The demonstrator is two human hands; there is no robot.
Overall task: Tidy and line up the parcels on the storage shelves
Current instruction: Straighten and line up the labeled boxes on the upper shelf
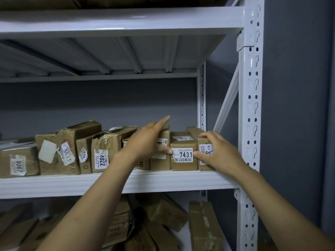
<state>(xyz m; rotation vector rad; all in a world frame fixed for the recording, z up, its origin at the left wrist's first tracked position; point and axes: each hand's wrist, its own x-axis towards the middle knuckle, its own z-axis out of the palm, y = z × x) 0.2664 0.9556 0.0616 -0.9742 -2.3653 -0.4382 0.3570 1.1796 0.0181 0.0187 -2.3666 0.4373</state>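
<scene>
Parcel labelled 7431 (183, 165) upright near right end of middle shelf (163, 183), at near edge, squeezed between taller parcel (160, 163) on left and end parcel (204, 154) on right. Left hand (146, 142) gripping taller parcel: fingers over top, thumb on front beside 7431 label, index straight. Right hand (219, 153) gripping end parcel: fingers curled over top, thumb tip touching 7431's front.

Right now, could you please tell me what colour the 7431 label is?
The 7431 label is white with black print; the head view shows it best.
</scene>
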